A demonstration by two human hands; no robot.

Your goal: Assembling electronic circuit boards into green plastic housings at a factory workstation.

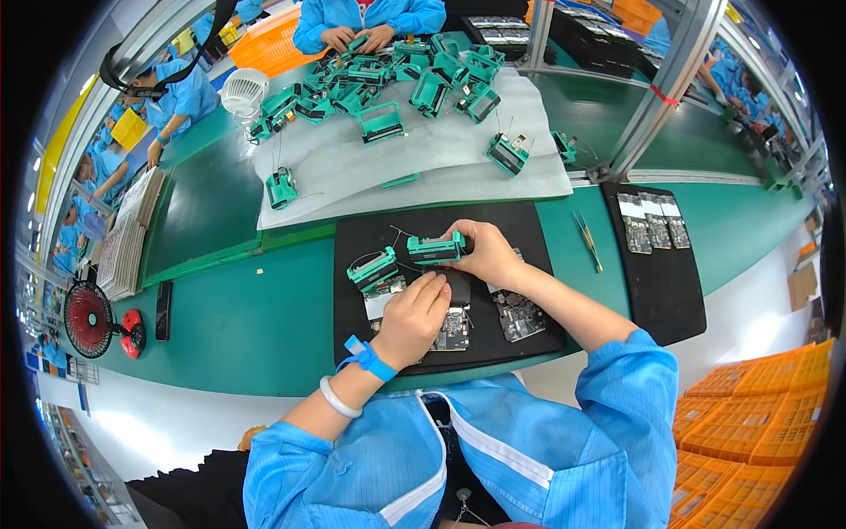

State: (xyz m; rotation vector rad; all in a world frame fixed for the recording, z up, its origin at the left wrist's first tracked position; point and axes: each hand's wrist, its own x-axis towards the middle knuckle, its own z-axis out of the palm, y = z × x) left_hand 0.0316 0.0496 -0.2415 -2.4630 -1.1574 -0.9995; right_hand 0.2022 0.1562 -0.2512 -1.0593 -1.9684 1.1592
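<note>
My right hand (485,251) grips a green plastic frame (435,249) with a dark block in it, raised a little above the black mat (352,339). Just below, my left hand (412,319) is closed with its fingertips together, over a circuit board (454,329); what they pinch, if anything, is hidden. Left of it lies a second green frame (373,268) with thin wires, against another board with a white part (381,300). To the right, a further circuit board (520,316) rests on the mat, partly under my right forearm.
Many green frames (382,122) are heaped on white sheeting (335,189) ahead, where a co-worker's hands (357,38) work. Tweezers (588,242) and a black mat with several boards (656,291) lie right. A phone (163,310) and red fan (88,319) are left. A metal post (648,119) rises right.
</note>
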